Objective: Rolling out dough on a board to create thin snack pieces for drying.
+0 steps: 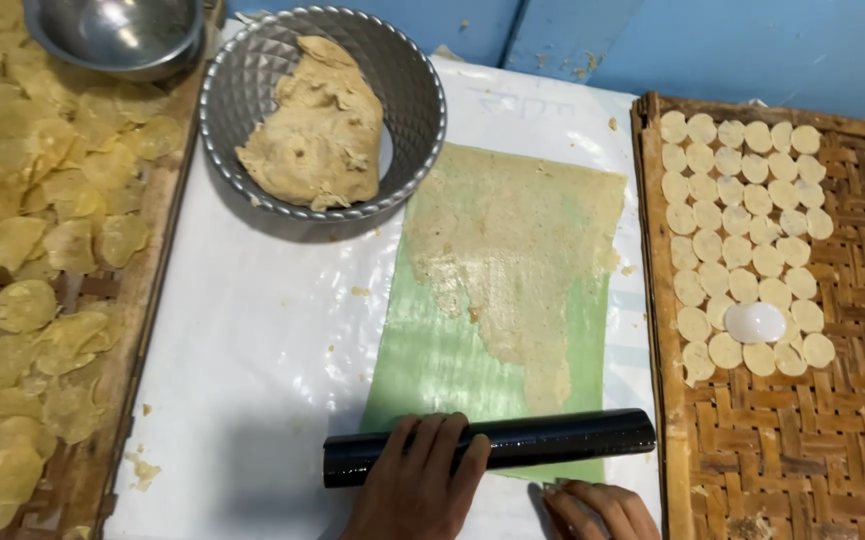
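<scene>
Left hand: we see the left hand [420,480] laid palm-down over the black rolling pin [492,446], fingers spread flat across its top rather than curled around it.
Right hand: the right hand [597,508] rests at the lower edge of the green sheet [452,360], fingertips pressed on it; it grasps nothing that we can make out.
Rolling pin: it lies crosswise at the near end of the green sheet, wrapped in glossy film.
Rolled dough: we note a thin dough layer [512,240] covering the far and middle part of the sheet, ragged toward the pin.
Work surface: white plastic sheeting [262,340] with scattered crumbs.
Beyond: a patterned metal bowl [412,70] holding a dough lump [317,125]; a plain steel bowl [117,35] farther left.
Right flank: a woven tray [802,440] bearing rows of small dough discs [742,215] and a white round cutter [754,322].
Left flank: a tray of dried chips [42,250].
</scene>
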